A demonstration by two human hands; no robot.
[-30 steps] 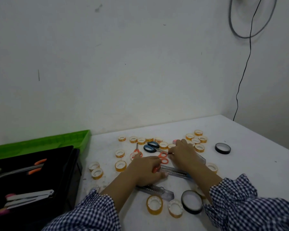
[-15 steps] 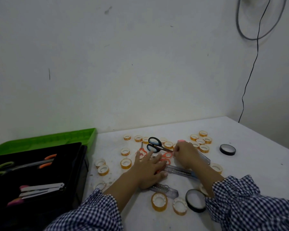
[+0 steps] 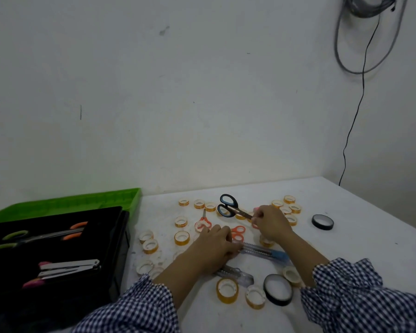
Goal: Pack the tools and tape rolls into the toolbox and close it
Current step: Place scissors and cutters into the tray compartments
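The black toolbox (image 3: 120, 239) stands open at the left with a green lid (image 3: 87, 200) behind it; scissors (image 3: 43, 235) and a stapler (image 3: 67, 266) lie inside. My right hand (image 3: 271, 224) pinches the blades of the black-handled scissors (image 3: 227, 205), lifted with handles pointing left. My left hand (image 3: 214, 246) lies with curled fingers over a clear box cutter (image 3: 262, 251) next to the orange-handled scissors (image 3: 237, 233). A second cutter (image 3: 238, 276) lies nearer me. Several small tape rolls (image 3: 181, 237) are scattered around.
Small red scissors (image 3: 202, 222) lie left of my hands. Two black tape rolls (image 3: 277, 289) (image 3: 322, 222) sit at the front and far right. A cable (image 3: 353, 121) hangs down the wall. The white table's right edge (image 3: 380, 212) runs diagonally.
My right hand has lifted the black-handled scissors off the table by the blades. My left hand went from flat, spread fingers to curled over the clear cutter.
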